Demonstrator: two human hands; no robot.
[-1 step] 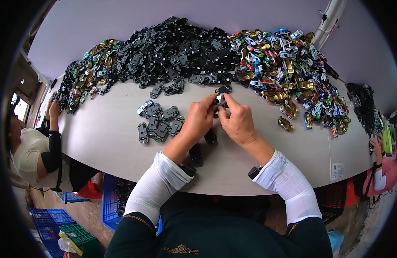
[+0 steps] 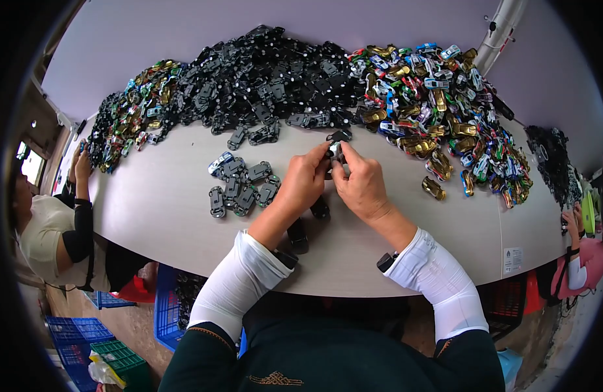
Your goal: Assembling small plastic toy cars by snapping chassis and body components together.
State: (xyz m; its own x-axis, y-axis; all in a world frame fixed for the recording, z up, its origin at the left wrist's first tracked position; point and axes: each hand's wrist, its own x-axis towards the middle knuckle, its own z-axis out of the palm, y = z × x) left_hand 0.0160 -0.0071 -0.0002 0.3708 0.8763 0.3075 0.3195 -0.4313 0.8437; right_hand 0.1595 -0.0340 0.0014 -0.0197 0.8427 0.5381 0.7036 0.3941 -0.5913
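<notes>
Just above the middle of the frame, the left hand and the right hand meet over a grey table. Between them sits a small toy car, pale with a dark part, and the fingertips of both hands are pinched together on it from either side. The car is lifted a little off the table, right below the near edge of the big black heap.

That heap of black toy-car parts runs across the upper middle of the frame. To its right, in the upper right, spreads a pile of coloured toy cars in gold, blue, red and green. Another mixed pile of gold and dark pieces lies in the upper left.

Left of the hands, near the left hand, a small cluster of grey car pieces lies flat on the table. A single gold car rests to the right of the right hand, apart from it. Two dark pieces lie under the left forearm.

At the left edge another person sits at the table. Blue crates stand on the floor at the lower left.
</notes>
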